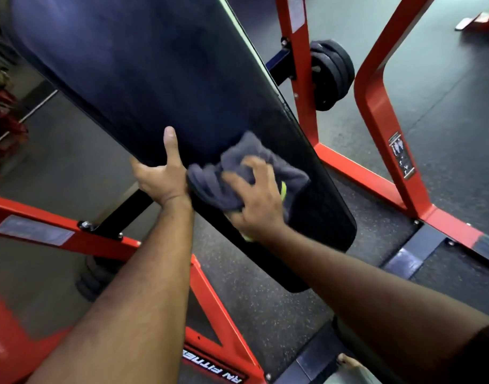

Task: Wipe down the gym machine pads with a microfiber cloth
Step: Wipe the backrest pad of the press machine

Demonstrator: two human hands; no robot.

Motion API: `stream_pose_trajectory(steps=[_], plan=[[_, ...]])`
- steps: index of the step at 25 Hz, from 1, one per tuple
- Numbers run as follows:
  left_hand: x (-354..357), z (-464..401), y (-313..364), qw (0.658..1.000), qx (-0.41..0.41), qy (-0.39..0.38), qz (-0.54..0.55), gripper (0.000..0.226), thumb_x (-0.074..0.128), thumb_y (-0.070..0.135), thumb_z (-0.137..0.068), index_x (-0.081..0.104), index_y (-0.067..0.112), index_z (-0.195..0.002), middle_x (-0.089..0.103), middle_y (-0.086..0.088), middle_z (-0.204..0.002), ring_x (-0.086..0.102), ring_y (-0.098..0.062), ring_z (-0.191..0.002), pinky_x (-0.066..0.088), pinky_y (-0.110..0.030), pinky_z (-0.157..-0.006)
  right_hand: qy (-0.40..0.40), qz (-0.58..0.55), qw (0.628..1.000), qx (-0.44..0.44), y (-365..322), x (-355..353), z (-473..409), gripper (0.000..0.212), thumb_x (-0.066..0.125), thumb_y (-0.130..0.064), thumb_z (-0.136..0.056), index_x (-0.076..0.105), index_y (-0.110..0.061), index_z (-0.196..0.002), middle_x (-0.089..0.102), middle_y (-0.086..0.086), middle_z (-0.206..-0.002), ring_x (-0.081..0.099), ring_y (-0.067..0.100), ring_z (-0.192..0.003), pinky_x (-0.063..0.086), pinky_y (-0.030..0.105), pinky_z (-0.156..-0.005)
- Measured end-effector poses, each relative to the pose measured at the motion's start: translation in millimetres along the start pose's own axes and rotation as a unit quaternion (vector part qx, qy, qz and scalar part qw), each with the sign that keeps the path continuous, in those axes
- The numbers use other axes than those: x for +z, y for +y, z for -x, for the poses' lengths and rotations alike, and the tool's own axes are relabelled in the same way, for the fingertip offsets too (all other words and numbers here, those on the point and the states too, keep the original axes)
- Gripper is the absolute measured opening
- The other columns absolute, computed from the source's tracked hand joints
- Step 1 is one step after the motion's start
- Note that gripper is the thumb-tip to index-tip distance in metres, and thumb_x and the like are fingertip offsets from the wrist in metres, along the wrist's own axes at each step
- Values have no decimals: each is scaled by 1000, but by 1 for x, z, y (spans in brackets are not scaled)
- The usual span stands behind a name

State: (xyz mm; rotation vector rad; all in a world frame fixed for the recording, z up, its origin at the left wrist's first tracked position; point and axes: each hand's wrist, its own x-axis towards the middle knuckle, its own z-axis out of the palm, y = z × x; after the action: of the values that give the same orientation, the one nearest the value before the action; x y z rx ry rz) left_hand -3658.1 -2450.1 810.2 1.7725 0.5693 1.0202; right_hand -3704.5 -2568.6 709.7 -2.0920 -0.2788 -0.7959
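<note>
A long dark pad (160,79) runs diagonally from the upper left down toward the lower right, carried on a red machine frame (382,106). The left hand (161,177) grips the pad's left edge near its lower end — the thumb lies straight up across the pad's face while the fingers wrap round behind the edge, out of sight. Just beside it, the right hand (256,200) presses a bunched grey microfiber cloth (237,173) flat against the pad's face, its fingers spread and curled into the folds. A sliver of yellow-green shows under the cloth at the hand's edge — what it is cannot be told. Black weight plates (332,73) hang on the frame beyond the pad's right edge, above the speckled rubber floor (265,300).
</note>
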Motion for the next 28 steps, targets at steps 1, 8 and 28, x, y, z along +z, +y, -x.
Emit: stream_pose_trajectory(steps=[1,8,28], plan=[[0,0,0,1000,4,4,3,68,75,56,-75,60,16,-128,67,8,-117,60,0,-109,43,-5,-90,-22,5,1000,-5,14,-1,20,66,78,-25,-58,57,-32,-121,36,10,-133,51,40,-110,51,48,-88],[1,-1,-4,1000,20,7,5,68,75,56,-74,60,16,-127,64,15,-110,62,0,-106,47,-12,-94,161,-54,944,283,-2,-6,-80,43,71,-22,-67,68,-18,-109,48,16,-123,51,35,-105,45,45,-94],[3,-1,-6,999,37,26,-30,71,71,61,-73,65,7,-119,68,4,-114,64,-12,-110,41,-4,-91,-18,-31,995,91,41,-9,19,55,71,-27,-66,52,-29,-117,27,8,-136,42,38,-123,47,55,-96]])
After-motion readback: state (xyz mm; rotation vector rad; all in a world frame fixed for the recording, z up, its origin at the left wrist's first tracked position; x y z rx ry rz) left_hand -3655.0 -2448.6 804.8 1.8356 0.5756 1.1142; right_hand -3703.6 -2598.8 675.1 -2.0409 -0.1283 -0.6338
